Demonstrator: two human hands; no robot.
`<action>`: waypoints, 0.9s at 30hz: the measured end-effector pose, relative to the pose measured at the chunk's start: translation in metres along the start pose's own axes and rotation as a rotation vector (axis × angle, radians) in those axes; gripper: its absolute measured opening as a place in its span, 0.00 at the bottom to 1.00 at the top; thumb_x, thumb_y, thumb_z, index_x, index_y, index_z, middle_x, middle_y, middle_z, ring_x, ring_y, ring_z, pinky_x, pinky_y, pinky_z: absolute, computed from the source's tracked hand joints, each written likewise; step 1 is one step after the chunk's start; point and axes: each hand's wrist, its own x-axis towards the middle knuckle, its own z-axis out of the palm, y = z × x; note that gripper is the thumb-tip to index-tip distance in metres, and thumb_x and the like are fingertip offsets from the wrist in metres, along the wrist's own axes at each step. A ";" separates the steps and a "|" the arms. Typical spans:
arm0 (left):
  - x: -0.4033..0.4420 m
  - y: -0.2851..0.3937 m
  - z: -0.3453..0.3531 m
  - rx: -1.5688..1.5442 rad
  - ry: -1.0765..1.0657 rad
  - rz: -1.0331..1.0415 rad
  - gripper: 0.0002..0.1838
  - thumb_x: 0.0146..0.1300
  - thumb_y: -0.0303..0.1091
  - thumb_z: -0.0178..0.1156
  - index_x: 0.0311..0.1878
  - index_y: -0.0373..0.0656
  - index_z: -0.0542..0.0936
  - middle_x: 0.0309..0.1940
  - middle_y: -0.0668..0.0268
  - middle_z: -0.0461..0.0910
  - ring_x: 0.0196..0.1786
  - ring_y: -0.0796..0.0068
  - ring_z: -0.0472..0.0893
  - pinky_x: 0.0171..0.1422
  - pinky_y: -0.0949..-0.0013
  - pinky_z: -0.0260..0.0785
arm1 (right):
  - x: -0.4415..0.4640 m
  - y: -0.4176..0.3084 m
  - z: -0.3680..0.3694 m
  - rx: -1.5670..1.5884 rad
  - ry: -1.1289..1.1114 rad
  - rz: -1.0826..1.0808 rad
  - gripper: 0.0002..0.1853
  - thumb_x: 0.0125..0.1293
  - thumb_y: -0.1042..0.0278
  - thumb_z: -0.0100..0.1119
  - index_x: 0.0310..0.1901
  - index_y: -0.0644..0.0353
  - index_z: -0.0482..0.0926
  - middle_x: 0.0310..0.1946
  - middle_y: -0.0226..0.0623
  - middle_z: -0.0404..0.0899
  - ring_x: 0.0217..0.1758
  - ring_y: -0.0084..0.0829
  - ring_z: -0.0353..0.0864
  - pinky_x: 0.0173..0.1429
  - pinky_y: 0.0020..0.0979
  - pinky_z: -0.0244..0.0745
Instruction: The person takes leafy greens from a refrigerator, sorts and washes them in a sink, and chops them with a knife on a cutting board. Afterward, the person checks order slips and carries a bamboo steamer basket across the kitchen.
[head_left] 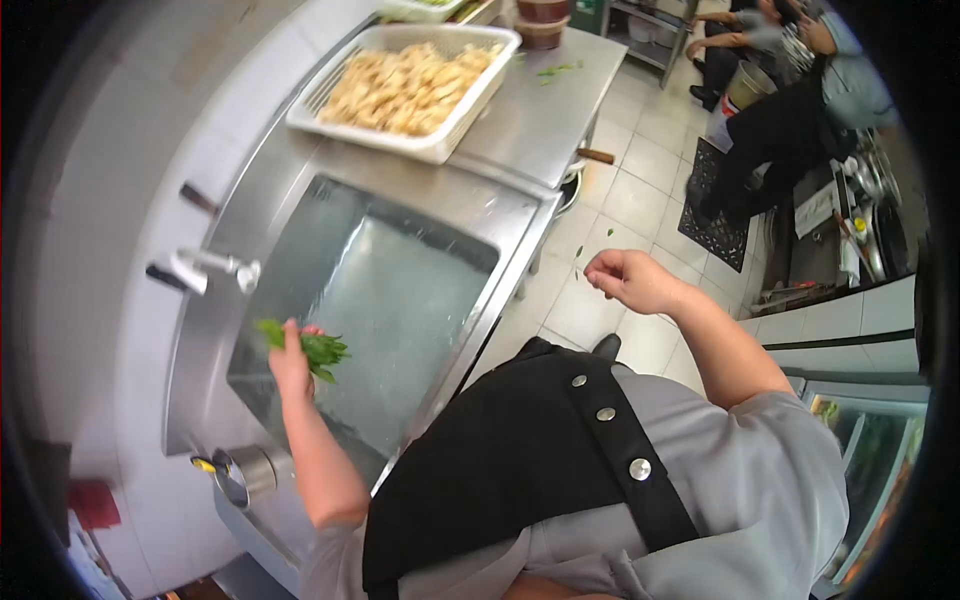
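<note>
Over the left side of the steel sink, my left hand is closed around a bunch of green leaves, which spreads out on both sides of the fingers. A little red shows beside the fingers. The sink basin holds what looks like water. My right hand is raised over the tiled floor, right of the sink's edge, with its fingers curled together. Whether anything small is between those fingers cannot be made out. Small green bits show just beyond it.
A white basket of pale yellow pieces stands on the counter beyond the sink. The faucet juts from the left wall. A metal pot sits at the lower left. Two people are at the upper right, near a stove.
</note>
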 end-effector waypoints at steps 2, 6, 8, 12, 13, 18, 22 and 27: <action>-0.006 0.006 0.022 -0.135 0.054 -0.046 0.17 0.75 0.42 0.56 0.49 0.34 0.73 0.37 0.55 0.82 0.37 0.62 0.84 0.46 0.59 0.80 | -0.011 0.027 -0.032 -0.010 0.033 0.015 0.12 0.72 0.62 0.59 0.44 0.64 0.81 0.29 0.34 0.82 0.33 0.25 0.77 0.42 0.30 0.76; 0.002 0.025 0.086 -0.104 0.146 0.011 0.17 0.76 0.41 0.55 0.51 0.33 0.71 0.38 0.54 0.82 0.38 0.60 0.84 0.47 0.57 0.81 | -0.036 0.094 -0.101 0.034 0.175 0.095 0.11 0.70 0.63 0.60 0.42 0.64 0.82 0.27 0.34 0.81 0.30 0.25 0.77 0.40 0.31 0.76; -0.015 0.053 0.121 -0.283 0.153 -0.034 0.17 0.76 0.40 0.54 0.51 0.32 0.70 0.37 0.54 0.82 0.38 0.59 0.84 0.47 0.56 0.81 | -0.045 0.134 -0.132 0.081 0.235 0.188 0.11 0.69 0.63 0.60 0.40 0.64 0.82 0.26 0.34 0.81 0.29 0.26 0.77 0.38 0.32 0.76; -0.027 0.098 0.189 -0.427 0.185 0.030 0.15 0.77 0.39 0.54 0.49 0.33 0.70 0.35 0.55 0.81 0.38 0.59 0.84 0.46 0.57 0.81 | -0.032 0.171 -0.189 -0.057 0.230 0.206 0.12 0.67 0.63 0.63 0.33 0.64 0.83 0.22 0.35 0.80 0.27 0.25 0.75 0.36 0.33 0.75; -0.027 0.106 0.200 -0.412 0.170 0.059 0.15 0.77 0.39 0.54 0.48 0.33 0.70 0.35 0.55 0.81 0.38 0.59 0.84 0.46 0.57 0.81 | -0.017 0.168 -0.201 -0.087 0.216 0.178 0.13 0.66 0.62 0.63 0.31 0.64 0.82 0.21 0.36 0.79 0.26 0.25 0.74 0.35 0.33 0.74; -0.042 0.154 0.251 -0.304 0.130 0.195 0.14 0.76 0.39 0.55 0.45 0.34 0.72 0.36 0.55 0.82 0.39 0.61 0.84 0.46 0.59 0.80 | 0.097 0.134 -0.253 -0.173 0.206 -0.047 0.14 0.65 0.60 0.64 0.31 0.65 0.82 0.20 0.41 0.77 0.24 0.29 0.74 0.35 0.35 0.74; -0.040 0.180 0.272 -0.289 0.189 0.275 0.15 0.76 0.40 0.56 0.46 0.34 0.73 0.36 0.56 0.82 0.41 0.62 0.84 0.48 0.60 0.80 | 0.207 0.096 -0.279 -0.287 0.296 -0.248 0.10 0.64 0.61 0.62 0.36 0.58 0.86 0.27 0.44 0.83 0.32 0.42 0.82 0.41 0.40 0.77; -0.002 0.174 0.292 -0.333 0.296 0.363 0.14 0.76 0.39 0.56 0.48 0.34 0.73 0.39 0.55 0.83 0.44 0.62 0.85 0.51 0.62 0.79 | 0.322 0.074 -0.295 -0.510 0.477 -0.269 0.10 0.64 0.62 0.59 0.39 0.53 0.87 0.35 0.43 0.84 0.41 0.48 0.83 0.48 0.43 0.79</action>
